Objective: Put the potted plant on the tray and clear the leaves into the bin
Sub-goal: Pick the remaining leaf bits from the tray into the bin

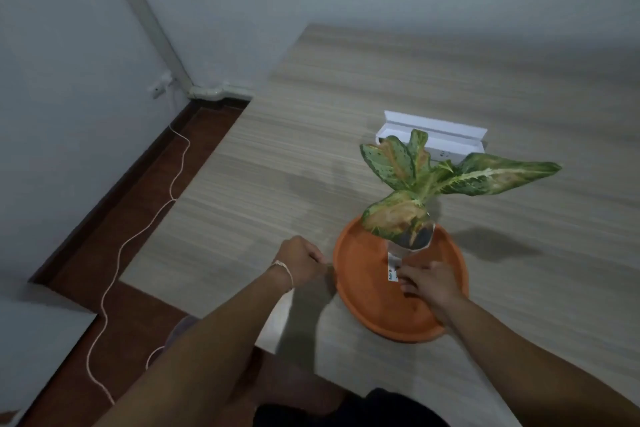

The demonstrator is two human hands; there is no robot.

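The potted plant [415,184], with broad green, white and orange-brown leaves, stands in a small clear pot [412,241] on the round orange tray [367,288]. My right hand [427,282] lies inside the tray with its fingers around the base of the pot. My left hand [303,262] is curled at the tray's left rim, its fingertips touching the edge. No loose leaves and no bin are in view.
The tray sits near the front left corner of a pale wood-grain table [277,166]. A white open box [433,137] stands just behind the plant. A thin white cord [138,236] runs over the dark floor at left, by the wall.
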